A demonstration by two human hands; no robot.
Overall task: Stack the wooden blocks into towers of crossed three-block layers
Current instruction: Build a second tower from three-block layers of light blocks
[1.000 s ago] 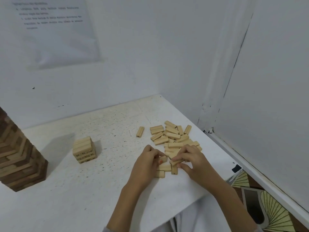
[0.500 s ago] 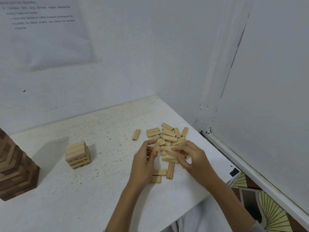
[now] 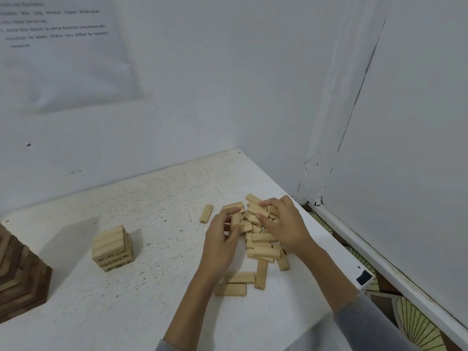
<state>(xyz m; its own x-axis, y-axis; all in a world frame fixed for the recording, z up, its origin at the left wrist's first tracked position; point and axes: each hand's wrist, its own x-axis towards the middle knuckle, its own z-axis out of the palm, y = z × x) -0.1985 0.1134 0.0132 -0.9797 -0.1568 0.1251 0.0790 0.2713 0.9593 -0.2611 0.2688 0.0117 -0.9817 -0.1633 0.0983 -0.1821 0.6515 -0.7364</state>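
Left hand (image 3: 221, 239) and right hand (image 3: 285, 224) both work at the loose pile (image 3: 263, 249) on the right part of the white table (image 3: 152, 198). At the left edge stands a dark wooden tower (image 3: 22, 272), cut off by the frame. Right of it, well apart, a short pale tower (image 3: 112, 249) stands in crossed layers, with numbers printed on its near ends. Farther right a lone block (image 3: 206, 213) lies flat, just left of the pile. Next, the left hand curls its fingers and thumb round a held block (image 3: 236, 220) at the pile's left side. The right hand arches over the far part of the pile, its bent fingertips and thumb gripping blocks there. On the near side, two flat blocks (image 3: 239, 277) lie side by side, and a third block (image 3: 260, 273) lies crosswise at their right ends.
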